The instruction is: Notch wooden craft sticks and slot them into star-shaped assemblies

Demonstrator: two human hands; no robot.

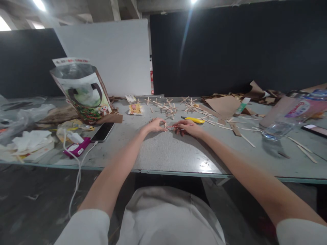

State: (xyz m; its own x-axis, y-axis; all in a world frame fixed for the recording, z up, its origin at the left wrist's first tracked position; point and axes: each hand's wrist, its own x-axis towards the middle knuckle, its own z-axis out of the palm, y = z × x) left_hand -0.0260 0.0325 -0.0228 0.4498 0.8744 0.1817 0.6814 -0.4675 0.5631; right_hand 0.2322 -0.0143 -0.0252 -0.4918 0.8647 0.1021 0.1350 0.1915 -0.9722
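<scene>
Over the middle of the table, my left hand pinches a small pale wooden stick piece between thumb and fingers. Facing it, my right hand is closed on a thin red-and-white striped stick, pen-like in shape, whose tip points at the wooden piece. Whether tip and wood touch, I cannot tell. Just behind my right hand lies a yellow utility knife. Several crossed wooden stick shapes stand farther back.
On the left are an open printed bag, a phone on a cable, a purple power bank and tissues. To the right lie loose sticks, brown cardboard, a glue stick and a plastic bottle.
</scene>
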